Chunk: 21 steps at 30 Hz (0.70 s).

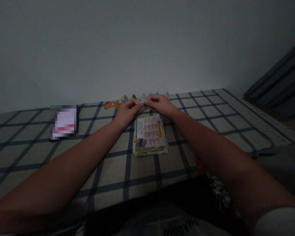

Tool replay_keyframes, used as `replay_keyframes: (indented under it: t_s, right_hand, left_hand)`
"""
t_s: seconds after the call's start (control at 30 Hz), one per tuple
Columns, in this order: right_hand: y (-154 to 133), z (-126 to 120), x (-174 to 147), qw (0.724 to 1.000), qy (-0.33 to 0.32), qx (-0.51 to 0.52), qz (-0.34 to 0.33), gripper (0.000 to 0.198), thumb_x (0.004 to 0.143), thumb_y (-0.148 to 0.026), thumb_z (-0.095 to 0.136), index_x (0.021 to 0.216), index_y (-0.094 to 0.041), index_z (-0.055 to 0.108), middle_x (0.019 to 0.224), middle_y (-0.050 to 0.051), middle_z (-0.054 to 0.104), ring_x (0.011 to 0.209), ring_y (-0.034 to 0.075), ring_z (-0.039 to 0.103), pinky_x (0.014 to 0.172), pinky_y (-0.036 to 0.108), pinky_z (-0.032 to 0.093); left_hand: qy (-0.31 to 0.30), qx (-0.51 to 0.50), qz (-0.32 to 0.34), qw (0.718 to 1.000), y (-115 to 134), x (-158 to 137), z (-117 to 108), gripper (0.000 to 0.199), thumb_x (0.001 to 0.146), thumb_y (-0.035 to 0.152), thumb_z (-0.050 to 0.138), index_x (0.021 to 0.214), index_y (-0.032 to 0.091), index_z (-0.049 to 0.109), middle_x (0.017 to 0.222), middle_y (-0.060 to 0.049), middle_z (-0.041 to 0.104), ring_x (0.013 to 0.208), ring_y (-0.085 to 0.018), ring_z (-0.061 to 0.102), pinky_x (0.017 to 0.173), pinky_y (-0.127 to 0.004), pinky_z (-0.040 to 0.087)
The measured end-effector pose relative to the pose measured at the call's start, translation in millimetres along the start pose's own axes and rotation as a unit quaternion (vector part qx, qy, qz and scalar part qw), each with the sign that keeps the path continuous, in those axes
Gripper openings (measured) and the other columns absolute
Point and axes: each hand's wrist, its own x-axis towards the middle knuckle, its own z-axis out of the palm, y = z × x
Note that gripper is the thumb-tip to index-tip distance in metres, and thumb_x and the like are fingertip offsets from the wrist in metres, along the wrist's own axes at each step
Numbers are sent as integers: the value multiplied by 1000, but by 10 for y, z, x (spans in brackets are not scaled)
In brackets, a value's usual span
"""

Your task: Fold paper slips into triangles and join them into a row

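Note:
My left hand [126, 113] and my right hand [162, 105] meet at the far side of the table. Both are closed, with thumbs and fingers pinching a small folded paper piece [143, 102] between them. Just behind, a row of several pointed folded paper shapes [124, 98] stands along the wall, partly covered by my hands. Nearer to me, between my forearms, lies a stack of printed paper sheets [151, 132] with text and coloured pictures. The dim light hides the exact folds of the held piece.
A checked tablecloth [115, 167] with printed bears covers the table, which stands against a pale wall [137, 46]. A blurred-out white and pink object [64, 121] lies at left. Crumpled shiny pieces [220, 190] show below the near edge. Dark curtain-like folds [280, 75] hang at right.

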Motion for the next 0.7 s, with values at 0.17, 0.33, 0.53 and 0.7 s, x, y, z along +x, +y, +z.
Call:
replay_keyframes:
  t_s: [0.17, 0.33, 0.53, 0.7]
  right_hand:
    - [50, -18, 49, 999, 54, -8, -4, 16, 85, -29, 75, 82, -16, 68, 69, -2, 58, 61, 9, 50, 58, 22, 42]
    - [79, -8, 50, 997, 43, 58, 31, 7, 88, -23, 71, 91, -17, 68, 70, -2, 62, 56, 8, 51, 52, 20, 43]
    - [74, -15, 48, 995, 27, 88, 27, 13, 85, -8, 64, 94, -18, 67, 74, -2, 65, 57, 7, 56, 56, 19, 48]
    - [41, -18, 47, 996, 46, 59, 47, 15, 83, -4, 60, 88, -18, 65, 67, -4, 62, 58, 8, 58, 58, 18, 48]
  left_hand:
    - [17, -15, -25, 999, -1, 11, -2, 25, 73, 40, 82, 76, 18, 71, 57, 4, 55, 49, -8, 42, 48, -24, 31]
    - [5, -61, -36, 997, 22, 27, -13, 27, 72, 40, 83, 78, 17, 69, 68, 0, 66, 50, -8, 49, 48, -23, 38]
    - [13, -95, -50, 994, 49, 20, 0, 38, 65, 30, 85, 98, 18, 71, 83, -2, 72, 63, -11, 61, 57, -23, 47]
    - [-9, -87, -15, 996, 17, 7, 24, 41, 64, 27, 83, 100, 22, 64, 91, -1, 71, 73, -12, 64, 61, -23, 49]
